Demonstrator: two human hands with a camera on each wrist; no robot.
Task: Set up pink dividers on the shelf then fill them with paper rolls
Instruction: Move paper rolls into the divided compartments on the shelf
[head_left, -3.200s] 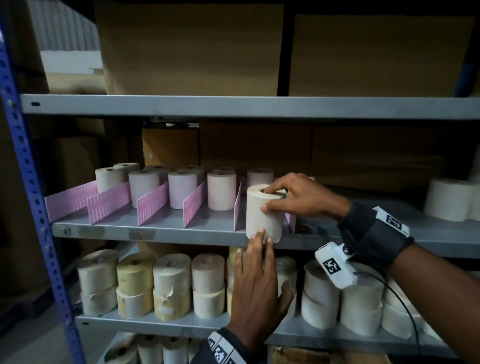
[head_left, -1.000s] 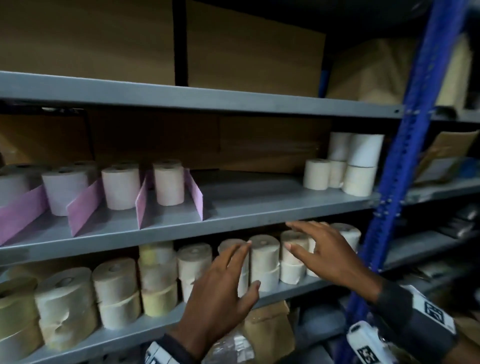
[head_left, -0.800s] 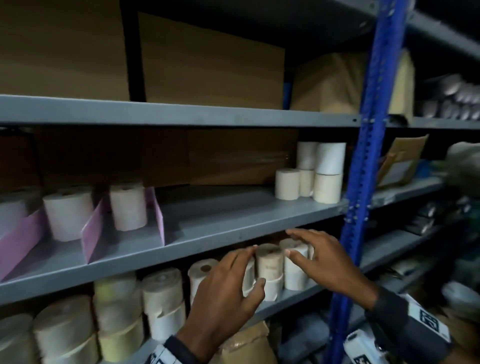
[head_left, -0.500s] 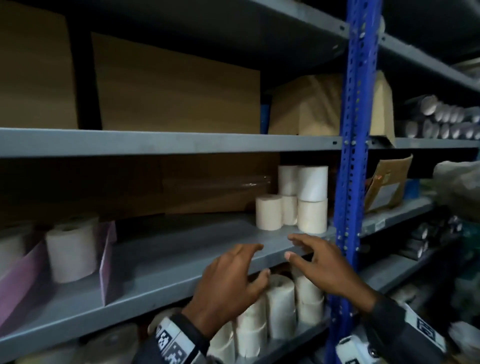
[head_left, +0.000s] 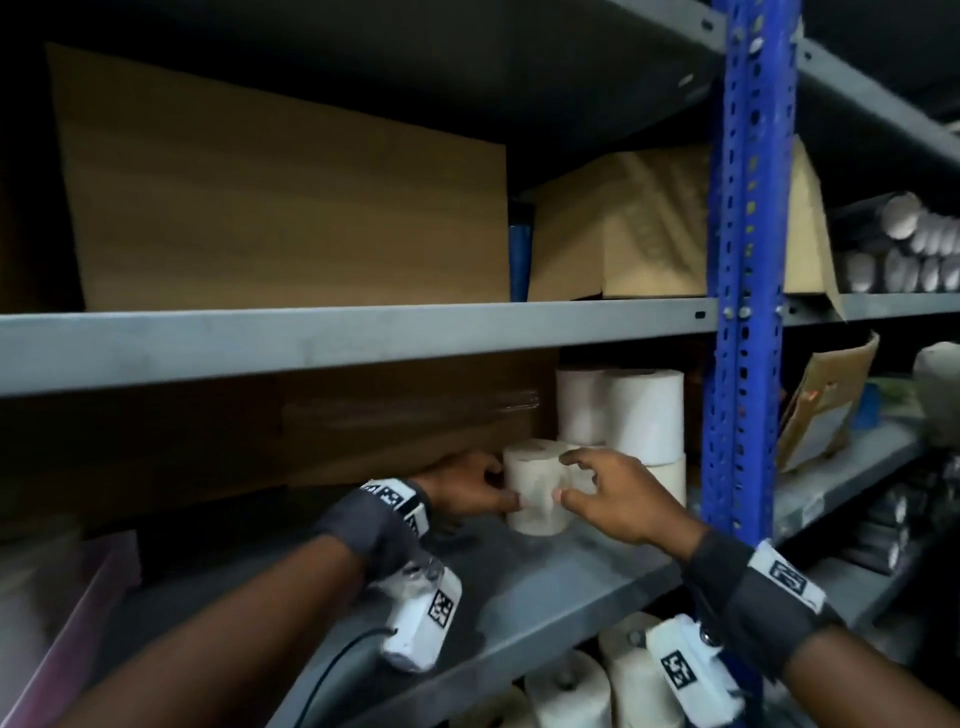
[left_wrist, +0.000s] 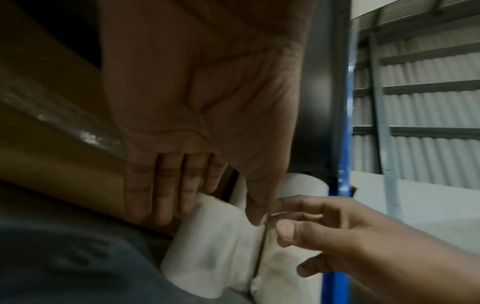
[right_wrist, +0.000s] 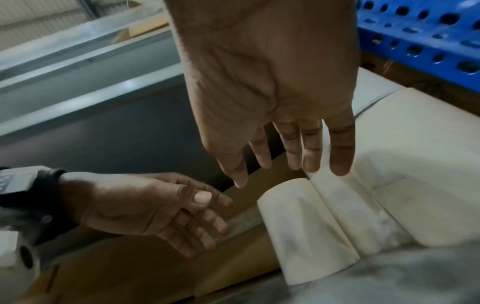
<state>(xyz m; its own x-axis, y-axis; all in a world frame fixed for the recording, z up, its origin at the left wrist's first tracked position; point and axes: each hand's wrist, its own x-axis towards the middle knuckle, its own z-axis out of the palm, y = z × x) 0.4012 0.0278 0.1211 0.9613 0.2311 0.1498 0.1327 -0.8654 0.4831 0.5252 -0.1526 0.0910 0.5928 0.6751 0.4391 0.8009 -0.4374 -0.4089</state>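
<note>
A cream paper roll (head_left: 535, 493) stands on the grey middle shelf (head_left: 519, 597), at the front left of a small cluster of rolls. My left hand (head_left: 496, 483) is at its left side and my right hand (head_left: 566, 475) at its right side. In the left wrist view the left hand (left_wrist: 207, 205) has straight fingers beside the roll (left_wrist: 207, 246). The right wrist view shows my right hand (right_wrist: 278, 174) with straight fingers hovering over the roll (right_wrist: 306, 226) and its neighbour (right_wrist: 358, 209). Neither hand grips it. A pink divider (head_left: 78, 623) is blurred at the far left.
Taller white rolls (head_left: 644, 415) are stacked behind the cluster, by the blue upright (head_left: 743, 364). Cardboard boxes (head_left: 285, 208) fill the shelf above. More rolls (head_left: 571, 691) sit on the shelf below. A brown box (head_left: 363, 431) lines the back of the middle shelf.
The view has swung right, away from the filled dividers. Both hands rose from the lower shelf's front to the middle shelf and came in on either side of the roll.
</note>
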